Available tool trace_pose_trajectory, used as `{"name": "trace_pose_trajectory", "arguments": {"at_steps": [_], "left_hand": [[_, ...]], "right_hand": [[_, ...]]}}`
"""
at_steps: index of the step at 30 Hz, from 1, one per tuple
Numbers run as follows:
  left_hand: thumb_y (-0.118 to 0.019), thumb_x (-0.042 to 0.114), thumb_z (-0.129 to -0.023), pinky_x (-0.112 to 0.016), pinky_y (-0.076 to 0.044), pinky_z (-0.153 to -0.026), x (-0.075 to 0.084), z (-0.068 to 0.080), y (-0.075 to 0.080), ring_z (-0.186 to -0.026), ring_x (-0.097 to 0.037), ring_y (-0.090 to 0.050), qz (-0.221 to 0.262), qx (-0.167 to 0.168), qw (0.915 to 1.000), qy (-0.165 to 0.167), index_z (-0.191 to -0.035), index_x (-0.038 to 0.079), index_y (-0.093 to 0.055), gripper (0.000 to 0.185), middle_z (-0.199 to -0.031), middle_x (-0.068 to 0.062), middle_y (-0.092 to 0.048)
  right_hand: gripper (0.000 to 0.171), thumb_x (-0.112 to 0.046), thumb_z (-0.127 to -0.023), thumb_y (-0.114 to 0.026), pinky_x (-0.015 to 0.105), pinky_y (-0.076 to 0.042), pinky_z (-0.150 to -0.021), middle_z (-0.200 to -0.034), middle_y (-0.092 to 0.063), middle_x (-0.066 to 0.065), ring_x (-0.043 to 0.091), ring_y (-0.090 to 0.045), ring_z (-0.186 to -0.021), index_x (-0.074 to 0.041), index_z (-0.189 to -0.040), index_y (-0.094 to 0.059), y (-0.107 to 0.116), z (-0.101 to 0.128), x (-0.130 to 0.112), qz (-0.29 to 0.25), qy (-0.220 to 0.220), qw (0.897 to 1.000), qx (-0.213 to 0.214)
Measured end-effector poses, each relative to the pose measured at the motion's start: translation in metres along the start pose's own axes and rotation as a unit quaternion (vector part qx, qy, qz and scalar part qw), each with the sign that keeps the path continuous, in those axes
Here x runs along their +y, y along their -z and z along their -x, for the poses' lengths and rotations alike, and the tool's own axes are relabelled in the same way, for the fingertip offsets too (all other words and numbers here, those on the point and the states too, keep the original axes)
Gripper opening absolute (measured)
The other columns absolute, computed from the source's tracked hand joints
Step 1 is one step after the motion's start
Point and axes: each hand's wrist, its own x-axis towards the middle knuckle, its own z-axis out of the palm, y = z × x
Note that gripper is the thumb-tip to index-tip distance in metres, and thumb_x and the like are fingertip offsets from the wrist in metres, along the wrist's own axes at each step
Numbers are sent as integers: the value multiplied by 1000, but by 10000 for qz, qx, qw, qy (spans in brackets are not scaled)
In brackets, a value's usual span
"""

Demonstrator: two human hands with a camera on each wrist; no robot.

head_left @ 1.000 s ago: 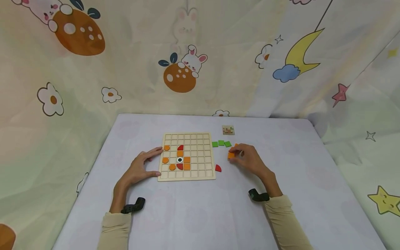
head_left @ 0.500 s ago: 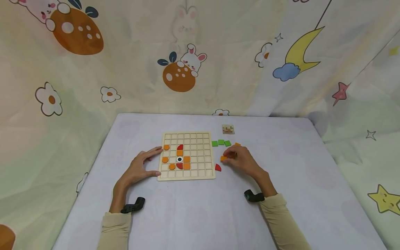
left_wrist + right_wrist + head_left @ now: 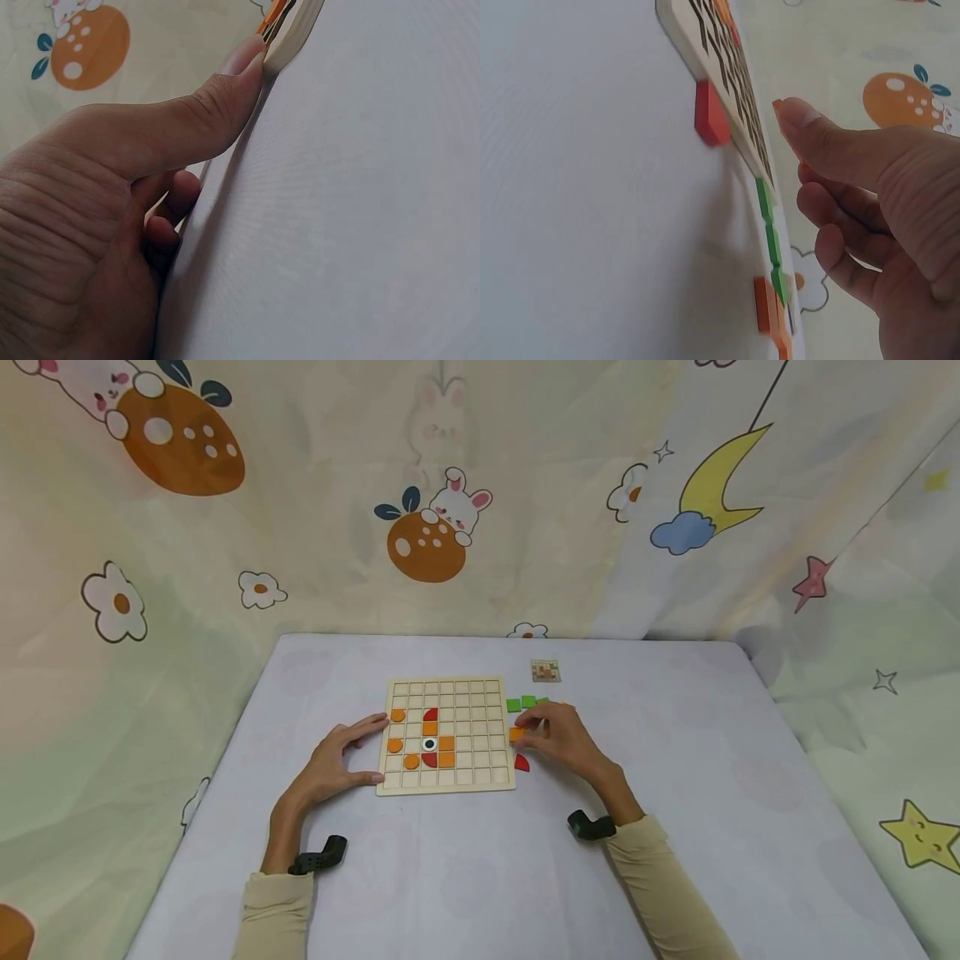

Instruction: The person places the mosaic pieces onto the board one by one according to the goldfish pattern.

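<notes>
The surface (image 3: 675,860), covered in pale cloth, ran back to a printed curtain (image 3: 225,568) along its far and side edges, with wide bare room in front of and to the right of the hands. The board (image 3: 480,772), a gridded wooden square, lay left of centre; orange and red pieces filled cells in its left half, while its right columns stood free. The left hand (image 3: 330,767) rested at the board's left edge, fingers relaxed and spread, thumb tip pressed against the near left corner, holding nothing. The right hand (image 3: 558,739) was just off the board's right edge, its fingers and thumb pinched together on an orange tile (image 3: 516,734), which was held right at that edge, over the gap between the board and the loose pieces. Three green tiles (image 3: 527,702) lay in a row just beyond the hand, near the board's far right corner. A red piece (image 3: 522,763) lay on the surface touching or nearly touching the right edge, under the hand. A small card (image 3: 546,671) sat farther back, well apart.
</notes>
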Motion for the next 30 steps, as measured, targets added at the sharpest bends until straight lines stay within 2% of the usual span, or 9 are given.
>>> {"name": "trace_pose_trajectory", "arguments": {"at_steps": [7, 18, 26, 30], "left_hand": [[-91, 47, -68, -35, -32, -85, 1, 0, 0, -95, -13, -39, 10, 8, 10000, -33, -150, 31, -49, 94, -162, 11, -39], [-90, 51, -68, -36, -31, -86, -2, 1, 2, -96, -11, -39, -61, -10, 10000, 24, -150, 35, -48, 94, -162, 13, -39], [-91, 46, -68, -36, -32, -84, -1, 3, 1, -96, -12, -39, -94, 92, 9998, -113, -150, 30, -49, 94, -162, 6, -41], [-91, 47, -68, -36, -32, -85, 0, 1, -1, -98, -13, -39, -44, 34, 9999, -89, -150, 31, -48, 94, -162, 8, -40]], "right_hand": [[25, -16, -76, -88, 32, -47, -77, -94, -74, -5, 11, -61, -86, -14, -99, -78, -14, -13, -11, -212, 318, 9993, -12], [22, -15, -75, -89, 35, -52, -73, -88, -76, 4, 16, -62, -79, -7, -93, -79, -44, -40, -34, -535, 545, 9970, -128], [13, -17, -77, -88, 25, -50, -66, -82, -74, -3, 10, -61, -74, -10, -85, -80, -60, -55, -45, -581, 395, 9973, -213], [13, -17, -77, -88, 26, -51, -65, -81, -75, -3, 11, -64, -74, -10, -85, -80, -65, -57, -48, -536, 305, 9980, -170]]}}
